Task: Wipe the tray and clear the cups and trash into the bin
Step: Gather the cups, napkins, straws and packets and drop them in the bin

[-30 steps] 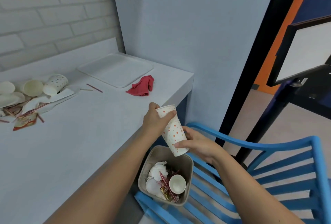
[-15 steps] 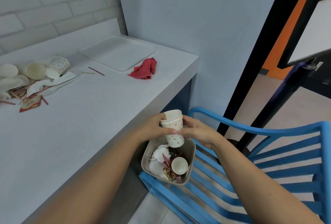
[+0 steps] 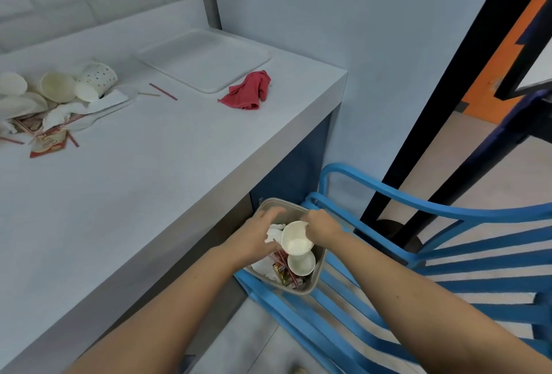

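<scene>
A tan bin (image 3: 316, 283) sits on the seat of a blue chair, holding crumpled napkins, wrappers and a white cup (image 3: 301, 263). A stack of paper cups (image 3: 295, 239) stands mouth-up inside the bin. My right hand (image 3: 322, 225) pinches its rim from the right with curled fingers. To the left of the stack, my left hand (image 3: 259, 234) has its fingers spread loosely over the bin. On the table, the white tray (image 3: 203, 60) lies at the back with a red cloth (image 3: 248, 93) beside it. More paper cups (image 3: 74, 84) lie tipped over at the far left.
Napkins and a red-and-white wrapper (image 3: 47, 143) lie among the left pile, with red stirrers (image 3: 163, 92) nearby. The blue chair (image 3: 418, 254) fills the lower right beside the table edge. A dark post and an orange wall stand behind it.
Both hands have lowered the cup stack from above the table edge down into the bin. My left hand has let go of it and opened. The view has tilted further down.
</scene>
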